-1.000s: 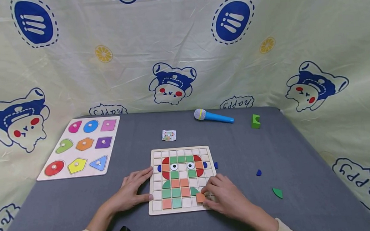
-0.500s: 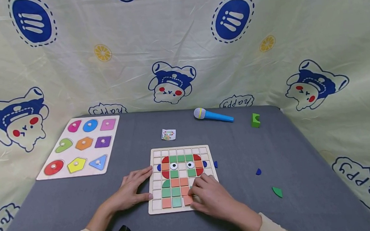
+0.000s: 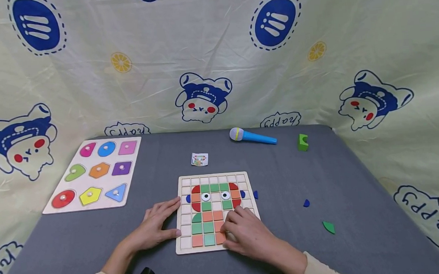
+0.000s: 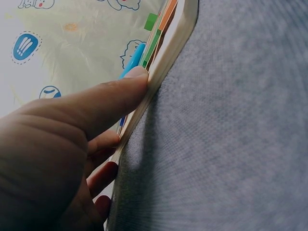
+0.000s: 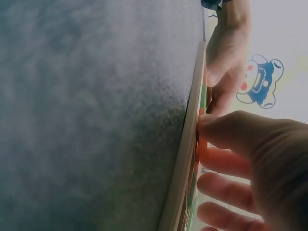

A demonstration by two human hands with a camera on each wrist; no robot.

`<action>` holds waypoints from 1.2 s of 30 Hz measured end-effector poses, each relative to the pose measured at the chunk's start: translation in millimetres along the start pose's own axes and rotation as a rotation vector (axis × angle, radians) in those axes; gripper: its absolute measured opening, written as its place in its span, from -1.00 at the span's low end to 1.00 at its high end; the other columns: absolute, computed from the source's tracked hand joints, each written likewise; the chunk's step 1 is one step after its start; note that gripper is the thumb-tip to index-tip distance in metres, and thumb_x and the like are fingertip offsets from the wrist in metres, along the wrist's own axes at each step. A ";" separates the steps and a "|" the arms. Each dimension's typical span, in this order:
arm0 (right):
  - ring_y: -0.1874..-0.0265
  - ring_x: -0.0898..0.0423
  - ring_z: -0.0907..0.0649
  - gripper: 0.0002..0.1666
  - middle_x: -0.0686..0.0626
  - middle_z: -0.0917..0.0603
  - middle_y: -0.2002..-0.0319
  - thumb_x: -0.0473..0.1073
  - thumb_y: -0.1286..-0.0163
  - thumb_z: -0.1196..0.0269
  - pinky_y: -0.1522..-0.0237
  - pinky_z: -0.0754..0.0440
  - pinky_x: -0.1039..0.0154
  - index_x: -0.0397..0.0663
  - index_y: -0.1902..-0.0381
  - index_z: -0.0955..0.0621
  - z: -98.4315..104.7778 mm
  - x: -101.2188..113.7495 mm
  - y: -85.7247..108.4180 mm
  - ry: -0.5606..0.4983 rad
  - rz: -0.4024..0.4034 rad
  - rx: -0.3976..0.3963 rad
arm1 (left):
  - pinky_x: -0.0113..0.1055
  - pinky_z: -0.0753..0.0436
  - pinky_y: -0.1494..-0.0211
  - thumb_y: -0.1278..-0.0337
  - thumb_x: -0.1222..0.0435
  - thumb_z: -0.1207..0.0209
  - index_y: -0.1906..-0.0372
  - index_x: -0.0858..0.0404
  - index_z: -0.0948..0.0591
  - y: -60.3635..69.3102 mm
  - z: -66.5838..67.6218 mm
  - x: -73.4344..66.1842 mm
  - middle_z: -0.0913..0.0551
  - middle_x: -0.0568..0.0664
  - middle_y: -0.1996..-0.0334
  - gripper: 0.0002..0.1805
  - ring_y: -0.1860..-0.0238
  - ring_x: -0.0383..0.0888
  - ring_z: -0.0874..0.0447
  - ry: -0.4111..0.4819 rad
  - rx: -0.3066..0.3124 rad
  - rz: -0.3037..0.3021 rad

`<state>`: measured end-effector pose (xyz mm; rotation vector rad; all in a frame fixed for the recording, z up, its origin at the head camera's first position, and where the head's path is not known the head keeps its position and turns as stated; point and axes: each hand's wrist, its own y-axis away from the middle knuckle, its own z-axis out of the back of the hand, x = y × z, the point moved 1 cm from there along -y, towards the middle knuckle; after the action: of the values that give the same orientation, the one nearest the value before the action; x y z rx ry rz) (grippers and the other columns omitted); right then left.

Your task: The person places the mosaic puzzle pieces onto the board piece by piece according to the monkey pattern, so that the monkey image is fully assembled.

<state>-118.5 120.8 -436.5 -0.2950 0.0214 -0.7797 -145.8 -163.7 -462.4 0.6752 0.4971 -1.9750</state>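
Observation:
A wooden grid board (image 3: 181, 246) lies on the grey table, bearing square and curved tiles in green, orange, red and blue plus two eye tiles. My left hand (image 3: 155, 226) rests against its left edge, thumb and fingers spread along the rim; the left wrist view shows the thumb (image 4: 115, 98) touching that edge. At the lower part of the board my right hand (image 3: 249, 232) pinches an orange square tile (image 3: 220, 238), set in the bottom row beside a green square tile (image 3: 209, 239). This hand covers the board's lower right cells.
A shape puzzle board (image 3: 93, 184) with knobbed pieces lies at the left. Farther back are a small picture card (image 3: 200, 159), a blue toy microphone (image 3: 255, 137) and a green block (image 3: 302, 142). Loose blue (image 3: 306, 203) and green (image 3: 328, 227) pieces lie at the right.
My right hand has moved left with the orange square tile, which has gone from tilted over the lower right cells to lying in the bottom row. My left hand has stayed in place.

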 end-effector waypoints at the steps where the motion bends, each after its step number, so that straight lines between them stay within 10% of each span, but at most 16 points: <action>1: 0.32 0.24 -0.33 -0.81 0.20 -0.51 0.37 0.08 -0.08 -0.35 0.23 -0.32 0.29 0.24 0.34 -0.67 0.1 0.4 0.0 0.000 0.001 0.002 | 0.05 -0.10 -0.16 -0.01 0.01 -0.30 -0.40 0.23 -0.27 0.0 -0.1 0.0 -0.22 0.03 -0.43 -0.15 -0.31 0.05 -0.18 -0.006 0.000 -0.001; 28: 0.30 0.24 -0.36 -0.77 0.21 -0.50 0.39 0.09 -0.01 -0.40 0.18 -0.37 0.26 0.25 0.34 -0.66 -0.2 -2.8 4.0 0.002 0.009 -0.050 | 0.05 -0.12 -0.15 -0.01 0.01 -0.30 -0.40 0.24 -0.28 0.0 0.2 -0.6 -0.23 0.03 -0.43 -0.15 -0.30 0.05 -0.20 -0.015 -0.001 -0.004; 36: 0.27 0.27 -0.37 -0.73 0.20 -0.52 0.34 0.09 -0.03 -0.42 0.19 -0.36 0.27 0.20 0.29 -0.68 15.7 -25.2 22.2 -0.006 -0.119 -0.016 | 0.05 -0.12 -0.15 -0.01 -0.01 -0.29 -0.40 0.22 -0.27 -0.2 0.1 0.1 -0.23 0.03 -0.43 -0.14 -0.31 0.05 -0.19 -0.011 0.002 0.002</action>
<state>-119.2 157.2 -429.6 -0.3152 0.0047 -0.8976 -146.0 -163.7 -462.4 0.6654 0.4875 -1.9768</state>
